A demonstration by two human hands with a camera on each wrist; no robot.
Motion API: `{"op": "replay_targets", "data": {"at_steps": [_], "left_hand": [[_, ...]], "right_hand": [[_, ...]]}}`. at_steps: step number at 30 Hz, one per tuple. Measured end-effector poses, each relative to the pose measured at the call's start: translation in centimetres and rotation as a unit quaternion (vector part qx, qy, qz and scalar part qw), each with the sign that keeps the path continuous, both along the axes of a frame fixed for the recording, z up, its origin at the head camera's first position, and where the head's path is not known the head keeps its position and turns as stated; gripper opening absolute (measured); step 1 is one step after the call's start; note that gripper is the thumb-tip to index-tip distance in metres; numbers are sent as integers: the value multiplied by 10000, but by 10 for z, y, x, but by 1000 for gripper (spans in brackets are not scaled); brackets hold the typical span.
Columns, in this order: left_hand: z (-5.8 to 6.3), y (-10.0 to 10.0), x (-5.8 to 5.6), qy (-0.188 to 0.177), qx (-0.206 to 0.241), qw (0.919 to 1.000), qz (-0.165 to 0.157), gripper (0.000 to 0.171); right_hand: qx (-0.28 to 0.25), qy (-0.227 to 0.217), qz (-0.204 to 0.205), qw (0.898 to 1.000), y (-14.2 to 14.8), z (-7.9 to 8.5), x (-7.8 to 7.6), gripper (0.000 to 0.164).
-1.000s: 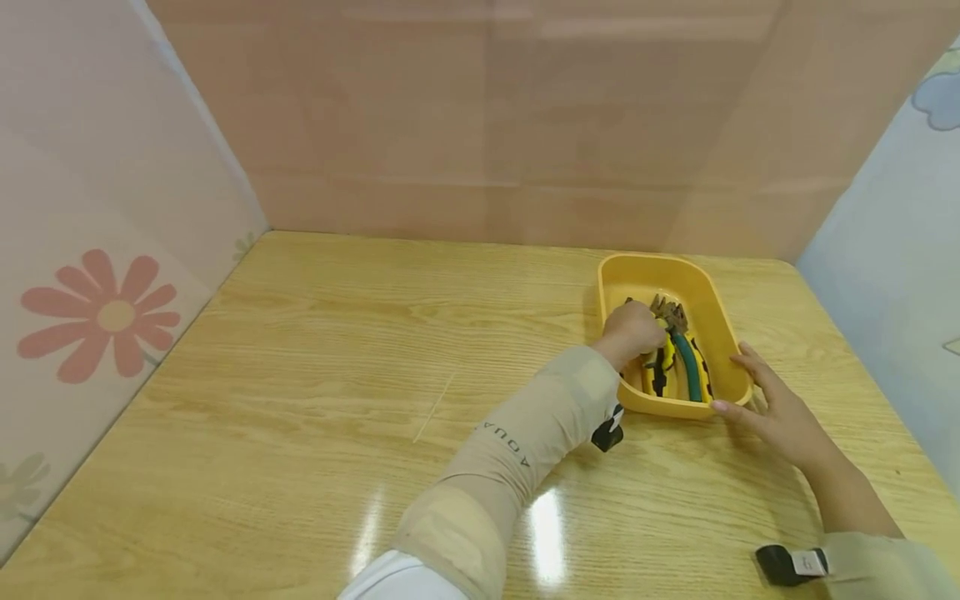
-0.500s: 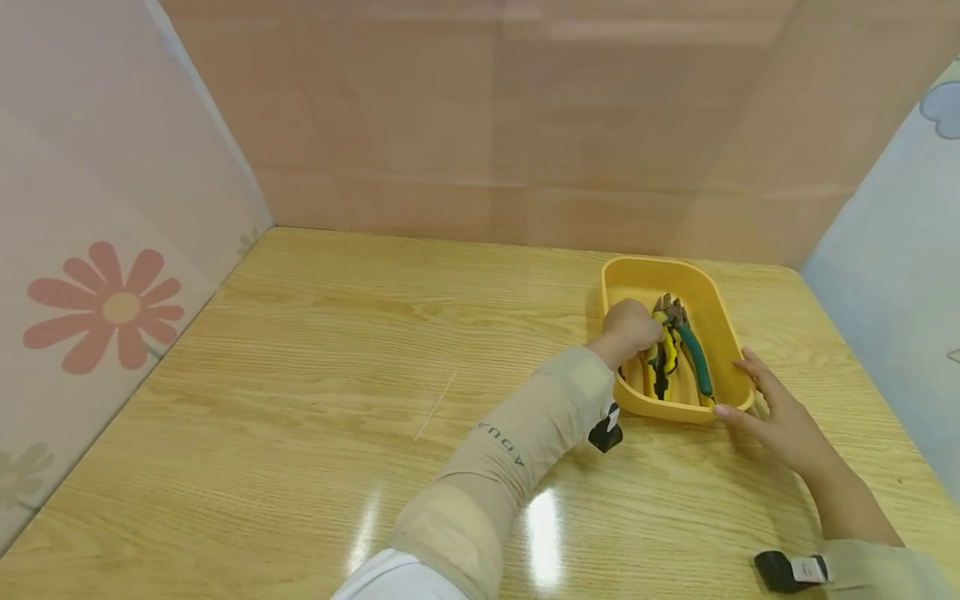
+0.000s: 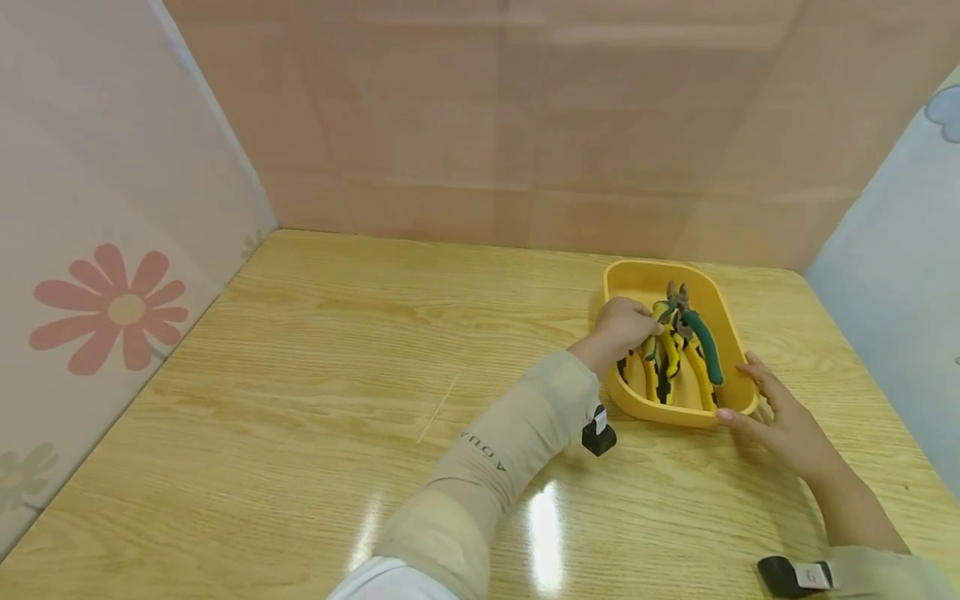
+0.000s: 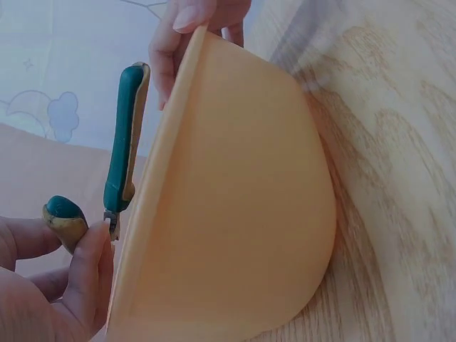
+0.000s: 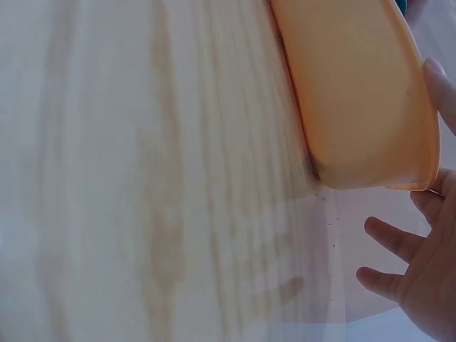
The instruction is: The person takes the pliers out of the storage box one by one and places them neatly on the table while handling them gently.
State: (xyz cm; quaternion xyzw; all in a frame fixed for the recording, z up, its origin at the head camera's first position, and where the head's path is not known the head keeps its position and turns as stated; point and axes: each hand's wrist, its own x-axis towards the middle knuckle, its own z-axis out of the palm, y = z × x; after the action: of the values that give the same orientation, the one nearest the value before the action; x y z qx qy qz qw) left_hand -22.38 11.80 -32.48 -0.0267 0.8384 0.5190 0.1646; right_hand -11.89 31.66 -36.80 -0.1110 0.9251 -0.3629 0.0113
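Note:
My left hand [image 3: 624, 323] pinches one handle of a pair of green-handled pliers [image 3: 707, 348] over a yellow plastic bin [image 3: 666, 413]. The pliers' handles are spread and their metal jaws stand apart, pointing to the back. In the left wrist view, the green and tan handles of the pliers [image 4: 122, 135] rise above the bin's rim. Beneath them in the bin lie several yellow-and-black-handled pliers [image 3: 701, 375], partly covered. My right hand [image 3: 783, 421] grips the bin's front right corner, thumb and forefinger at the rim, the other fingers spread in the right wrist view.
The bin stands at the right of a wood-grain table [image 3: 337, 333], near the back panel [image 3: 487, 125]. A flower-print wall [image 3: 75, 167] borders the left side, a pale blue wall [image 3: 900, 217] the right. Black wrist devices [image 3: 598, 433] are strapped to both forearms.
The green-handled pliers have lifted off the others and spread open, with my left hand drawing slightly back to the left. My right hand keeps hold of the bin.

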Motion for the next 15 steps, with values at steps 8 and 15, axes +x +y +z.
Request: {"op": "replay_targets", "data": {"at_steps": [8, 15], "left_hand": [[4, -6, 2, -165, 739, 9970, 168, 30], [6, -14, 2, -303, 1176, 9922, 267, 31]], "right_hand": [[30, 47, 23, 10000, -1, 1, -1, 69], [53, 18, -12, 10000, -1, -1, -1, 70]]}}
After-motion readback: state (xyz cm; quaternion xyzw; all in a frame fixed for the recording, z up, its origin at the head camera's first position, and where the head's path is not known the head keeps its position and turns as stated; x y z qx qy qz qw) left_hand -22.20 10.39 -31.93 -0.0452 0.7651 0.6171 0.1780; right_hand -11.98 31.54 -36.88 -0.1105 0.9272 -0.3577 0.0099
